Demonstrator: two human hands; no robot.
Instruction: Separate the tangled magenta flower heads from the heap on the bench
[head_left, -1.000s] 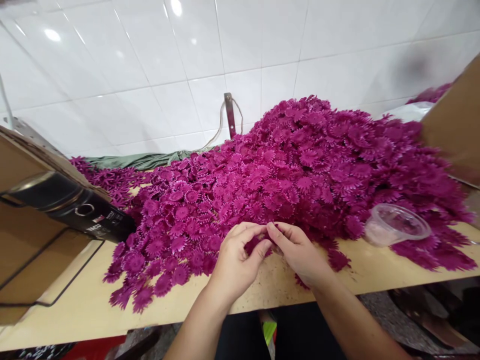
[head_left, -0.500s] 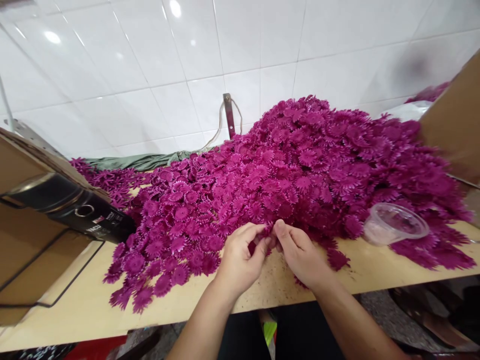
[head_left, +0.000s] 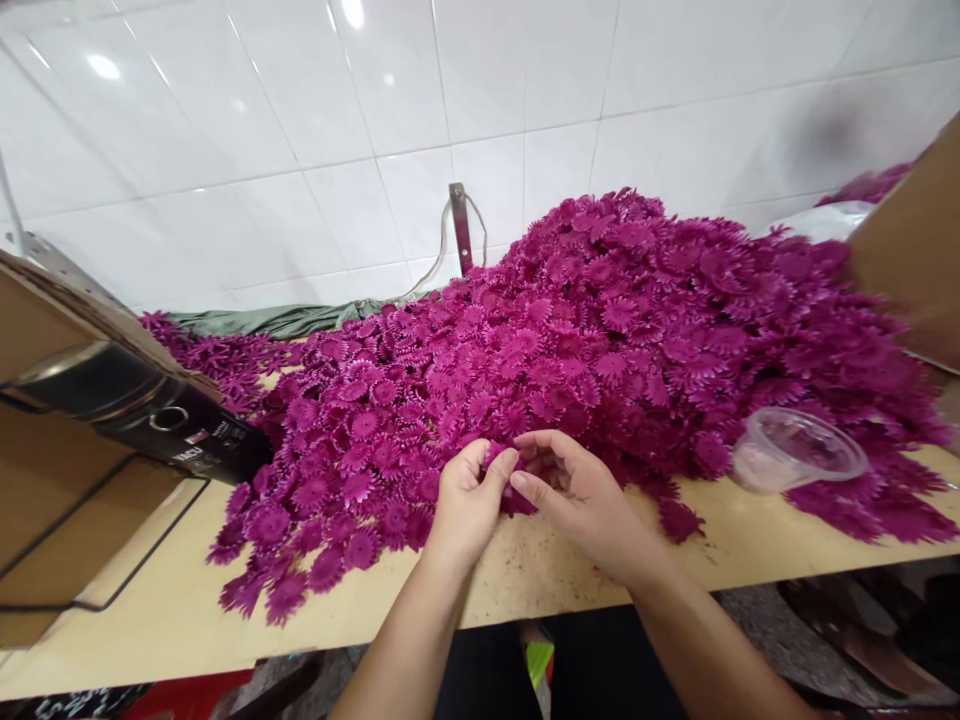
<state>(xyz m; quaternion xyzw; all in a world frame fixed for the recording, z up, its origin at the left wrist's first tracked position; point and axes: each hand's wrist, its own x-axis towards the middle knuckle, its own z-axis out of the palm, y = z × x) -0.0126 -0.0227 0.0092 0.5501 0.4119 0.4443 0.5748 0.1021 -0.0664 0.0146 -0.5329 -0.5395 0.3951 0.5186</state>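
Note:
A large heap of magenta artificial flowers (head_left: pixel 480 370) with toothed petals covers much of the tabletop. At the heap's front edge, my left hand (head_left: pixel 466 505) pinches an artificial flower (head_left: pixel 516 503) between thumb and fingers. My right hand (head_left: pixel 589 500) meets it from the other side, thumb tip beside the left thumb and fingers curled around the flower's edge. Most of this flower is hidden by my fingers. To the right of my hands, a clear plastic cup (head_left: pixel 806 455) leans on the flowers, with something pale inside.
A black flask (head_left: pixel 172 415) lies tilted at the left, against a cardboard box (head_left: pixel 82 500) and a dark wire frame (head_left: pixel 142 540). Another cardboard box (head_left: pixel 911 250) bounds the right. Behind are a green cloth (head_left: pixel 285 320), a metal bracket (head_left: pixel 460 230) and a tiled wall (head_left: pixel 360 110).
Both hands have shifted slightly left. The right hand's fingers have opened out somewhat around the flower, and the left thumb now presses upward against it.

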